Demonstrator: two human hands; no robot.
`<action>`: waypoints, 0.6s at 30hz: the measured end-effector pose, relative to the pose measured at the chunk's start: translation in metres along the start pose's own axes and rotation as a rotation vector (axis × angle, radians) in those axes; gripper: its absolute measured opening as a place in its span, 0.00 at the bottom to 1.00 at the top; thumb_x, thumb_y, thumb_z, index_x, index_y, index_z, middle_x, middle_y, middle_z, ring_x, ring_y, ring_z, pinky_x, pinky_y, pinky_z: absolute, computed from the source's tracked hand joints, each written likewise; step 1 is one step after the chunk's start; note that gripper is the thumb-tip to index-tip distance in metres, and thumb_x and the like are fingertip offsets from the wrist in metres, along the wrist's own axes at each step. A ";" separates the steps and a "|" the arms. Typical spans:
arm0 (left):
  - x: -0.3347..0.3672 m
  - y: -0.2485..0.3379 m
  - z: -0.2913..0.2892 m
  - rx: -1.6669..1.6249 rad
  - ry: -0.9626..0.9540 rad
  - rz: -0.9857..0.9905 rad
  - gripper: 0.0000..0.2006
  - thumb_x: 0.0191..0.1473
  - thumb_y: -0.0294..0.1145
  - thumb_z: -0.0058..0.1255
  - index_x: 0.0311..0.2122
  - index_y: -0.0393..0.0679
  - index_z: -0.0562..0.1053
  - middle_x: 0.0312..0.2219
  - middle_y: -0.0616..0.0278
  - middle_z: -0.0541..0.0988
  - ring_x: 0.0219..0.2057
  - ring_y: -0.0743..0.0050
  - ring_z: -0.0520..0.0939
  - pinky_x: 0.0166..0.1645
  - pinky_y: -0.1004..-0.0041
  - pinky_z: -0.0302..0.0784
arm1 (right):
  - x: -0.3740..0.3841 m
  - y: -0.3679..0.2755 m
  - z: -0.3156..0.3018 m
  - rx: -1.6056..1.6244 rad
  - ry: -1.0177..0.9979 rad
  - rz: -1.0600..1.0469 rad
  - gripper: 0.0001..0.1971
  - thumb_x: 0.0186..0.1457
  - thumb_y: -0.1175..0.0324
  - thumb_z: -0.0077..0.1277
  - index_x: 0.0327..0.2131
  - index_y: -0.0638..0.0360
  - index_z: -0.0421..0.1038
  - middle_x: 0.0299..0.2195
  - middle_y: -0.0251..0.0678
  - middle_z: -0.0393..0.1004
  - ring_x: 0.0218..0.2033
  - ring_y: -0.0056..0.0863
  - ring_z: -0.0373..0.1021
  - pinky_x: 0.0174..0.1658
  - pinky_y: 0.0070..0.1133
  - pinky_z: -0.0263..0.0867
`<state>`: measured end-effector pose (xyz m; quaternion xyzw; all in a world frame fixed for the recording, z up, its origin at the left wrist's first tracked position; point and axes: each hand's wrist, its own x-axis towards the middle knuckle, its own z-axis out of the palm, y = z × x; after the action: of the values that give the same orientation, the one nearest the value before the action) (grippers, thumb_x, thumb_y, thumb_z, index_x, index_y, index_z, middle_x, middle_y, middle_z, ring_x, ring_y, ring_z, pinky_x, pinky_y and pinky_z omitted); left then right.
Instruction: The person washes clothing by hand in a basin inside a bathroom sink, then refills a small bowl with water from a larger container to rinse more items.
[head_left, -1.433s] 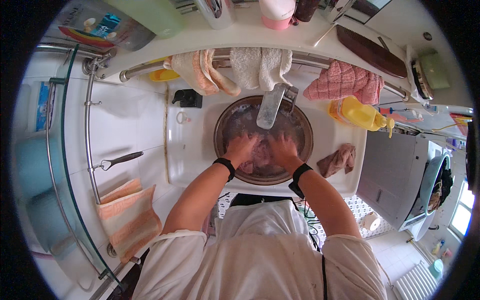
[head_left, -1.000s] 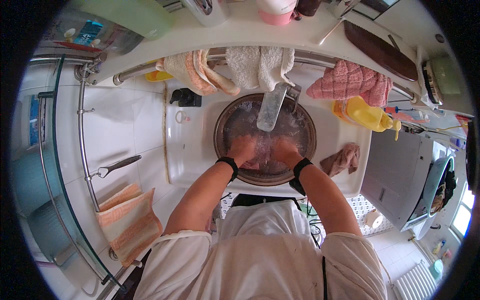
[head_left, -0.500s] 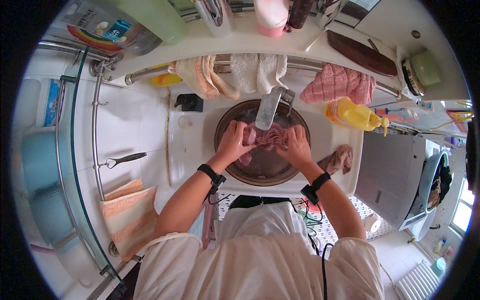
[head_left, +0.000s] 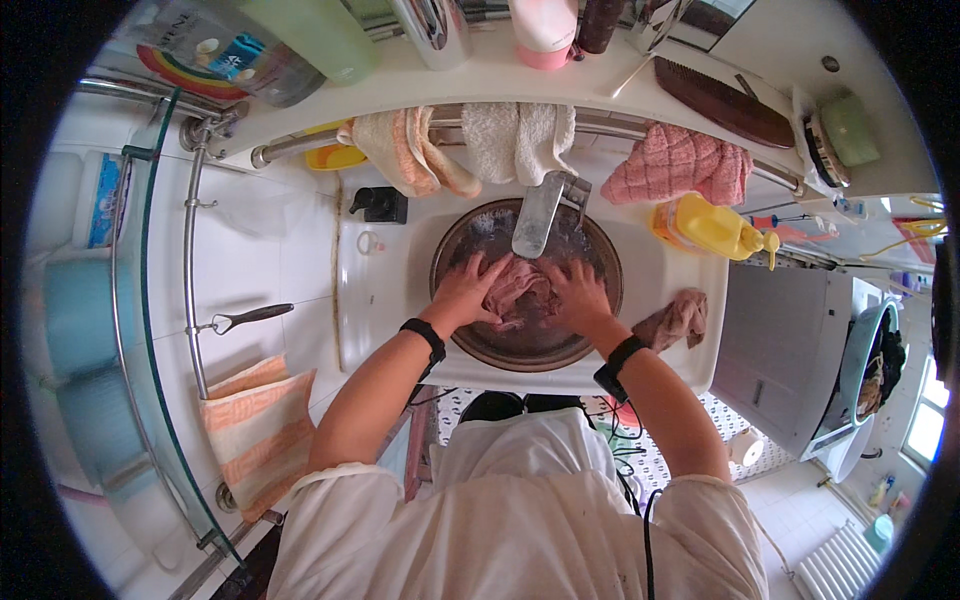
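A wet, dusty-pink cloth [head_left: 522, 290] lies crumpled in a round brown basin [head_left: 526, 360] set in the white sink, under the faucet [head_left: 537, 215]. My left hand [head_left: 468, 290] rests at the cloth's left side, fingers spread and touching its edge. On the opposite side, my right hand [head_left: 580, 296] has its fingers apart against the cloth. Neither hand is closed round it. Water seems to stand in the basin, but its depth cannot be told.
A brownish cloth [head_left: 680, 320] lies on the sink's right ledge, near a yellow pump bottle [head_left: 710, 228]. Towels, including a pink one [head_left: 680, 165], hang from the rail behind. A black holder [head_left: 380, 205] stands at left. Bottles and a comb [head_left: 720, 105] line the shelf above.
Both hands have loosened from the bunched cloth and spread their fingers. The cloth sits slightly nearer to me and looks more spread out.
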<state>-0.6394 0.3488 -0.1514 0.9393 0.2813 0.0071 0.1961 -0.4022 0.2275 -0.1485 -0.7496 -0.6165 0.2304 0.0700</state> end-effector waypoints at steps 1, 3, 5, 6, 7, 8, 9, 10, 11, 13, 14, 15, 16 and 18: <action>0.001 0.002 0.002 -0.045 -0.105 -0.015 0.51 0.32 0.50 0.72 0.62 0.51 0.58 0.55 0.37 0.62 0.46 0.30 0.75 0.47 0.49 0.75 | -0.001 -0.014 -0.001 -0.110 -0.115 -0.001 0.51 0.36 0.50 0.70 0.63 0.43 0.51 0.55 0.49 0.57 0.58 0.54 0.57 0.53 0.45 0.64; 0.006 0.007 0.006 -0.054 -0.225 -0.088 0.52 0.30 0.50 0.73 0.62 0.50 0.58 0.55 0.37 0.62 0.47 0.30 0.75 0.48 0.50 0.75 | 0.001 -0.024 0.004 -0.219 -0.235 -0.006 0.55 0.33 0.50 0.71 0.65 0.40 0.48 0.57 0.50 0.56 0.59 0.56 0.56 0.55 0.47 0.62; 0.015 0.018 0.006 -0.068 -0.335 -0.167 0.53 0.28 0.46 0.75 0.61 0.48 0.59 0.54 0.33 0.63 0.47 0.31 0.75 0.48 0.51 0.75 | 0.004 -0.022 0.016 -0.210 -0.335 0.063 0.54 0.31 0.49 0.72 0.63 0.30 0.50 0.62 0.50 0.51 0.61 0.58 0.54 0.55 0.46 0.64; 0.018 0.013 0.014 -0.070 -0.339 -0.165 0.53 0.28 0.46 0.75 0.61 0.48 0.59 0.54 0.33 0.63 0.47 0.31 0.75 0.48 0.51 0.75 | 0.006 -0.018 0.021 -0.208 -0.338 0.066 0.54 0.31 0.49 0.72 0.63 0.30 0.50 0.62 0.50 0.51 0.61 0.58 0.54 0.55 0.46 0.64; 0.015 0.001 0.027 -0.085 -0.356 -0.164 0.51 0.30 0.46 0.73 0.61 0.50 0.59 0.53 0.36 0.64 0.47 0.34 0.76 0.46 0.52 0.77 | 0.010 -0.020 0.026 -0.241 -0.333 0.021 0.53 0.33 0.49 0.71 0.64 0.31 0.50 0.63 0.51 0.50 0.61 0.57 0.54 0.54 0.46 0.65; 0.016 -0.003 0.036 -0.104 -0.375 -0.152 0.49 0.31 0.45 0.72 0.61 0.52 0.59 0.52 0.39 0.65 0.46 0.36 0.76 0.45 0.54 0.78 | 0.010 -0.018 0.031 -0.276 -0.327 -0.014 0.52 0.35 0.49 0.71 0.64 0.33 0.50 0.63 0.52 0.49 0.61 0.57 0.53 0.54 0.45 0.66; 0.014 -0.006 0.045 -0.107 -0.379 -0.154 0.49 0.31 0.45 0.72 0.61 0.52 0.59 0.52 0.39 0.65 0.46 0.36 0.76 0.45 0.54 0.78 | 0.010 -0.015 0.037 -0.274 -0.333 -0.014 0.52 0.35 0.49 0.71 0.64 0.33 0.50 0.63 0.52 0.49 0.61 0.57 0.53 0.54 0.45 0.66; 0.014 -0.006 0.050 -0.088 -0.291 -0.125 0.43 0.35 0.45 0.70 0.58 0.50 0.62 0.48 0.39 0.69 0.44 0.38 0.78 0.44 0.53 0.78 | 0.011 -0.013 0.042 -0.274 -0.262 -0.047 0.46 0.40 0.51 0.66 0.62 0.39 0.53 0.61 0.54 0.52 0.59 0.58 0.57 0.53 0.46 0.66; 0.015 -0.006 0.055 -0.069 -0.202 -0.097 0.37 0.38 0.44 0.67 0.55 0.48 0.65 0.44 0.40 0.73 0.41 0.40 0.80 0.42 0.53 0.78 | 0.011 -0.011 0.046 -0.274 -0.190 -0.080 0.39 0.45 0.53 0.62 0.61 0.46 0.57 0.59 0.55 0.56 0.57 0.59 0.60 0.52 0.47 0.66; 0.024 -0.002 0.065 -0.079 -0.243 -0.154 0.31 0.41 0.43 0.64 0.52 0.47 0.68 0.39 0.43 0.76 0.38 0.41 0.81 0.41 0.52 0.78 | 0.022 -0.009 0.052 -0.236 -0.235 -0.042 0.32 0.48 0.55 0.58 0.57 0.50 0.61 0.58 0.56 0.57 0.54 0.57 0.63 0.50 0.45 0.68; 0.028 -0.002 0.068 -0.086 -0.280 -0.213 0.24 0.44 0.41 0.61 0.48 0.46 0.71 0.33 0.46 0.79 0.35 0.42 0.82 0.41 0.52 0.77 | 0.028 -0.010 0.053 -0.201 -0.275 -0.005 0.26 0.51 0.56 0.55 0.53 0.54 0.65 0.57 0.56 0.59 0.52 0.55 0.67 0.48 0.42 0.70; 0.027 -0.004 0.069 -0.085 -0.282 -0.215 0.24 0.44 0.41 0.61 0.48 0.46 0.71 0.33 0.46 0.79 0.35 0.42 0.82 0.41 0.52 0.77 | 0.033 -0.010 0.054 -0.198 -0.276 -0.007 0.26 0.51 0.56 0.55 0.53 0.54 0.65 0.57 0.56 0.59 0.52 0.55 0.67 0.48 0.42 0.70; 0.027 0.001 0.066 -0.126 -0.244 -0.210 0.20 0.45 0.41 0.58 0.44 0.46 0.72 0.29 0.48 0.80 0.33 0.43 0.82 0.40 0.51 0.77 | 0.034 -0.007 0.057 -0.173 -0.243 -0.007 0.22 0.52 0.58 0.53 0.49 0.56 0.67 0.52 0.55 0.63 0.48 0.52 0.69 0.46 0.41 0.71; 0.027 0.010 0.061 -0.171 -0.211 -0.204 0.16 0.46 0.40 0.56 0.40 0.45 0.74 0.26 0.50 0.80 0.32 0.44 0.82 0.40 0.50 0.77 | 0.030 -0.003 0.061 -0.145 -0.214 -0.002 0.18 0.53 0.59 0.51 0.45 0.58 0.68 0.48 0.54 0.68 0.44 0.50 0.72 0.44 0.40 0.72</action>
<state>-0.6039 0.3330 -0.2067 0.8814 0.3514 -0.0877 0.3033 -0.4270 0.2461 -0.2094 -0.7232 -0.6364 0.2636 -0.0503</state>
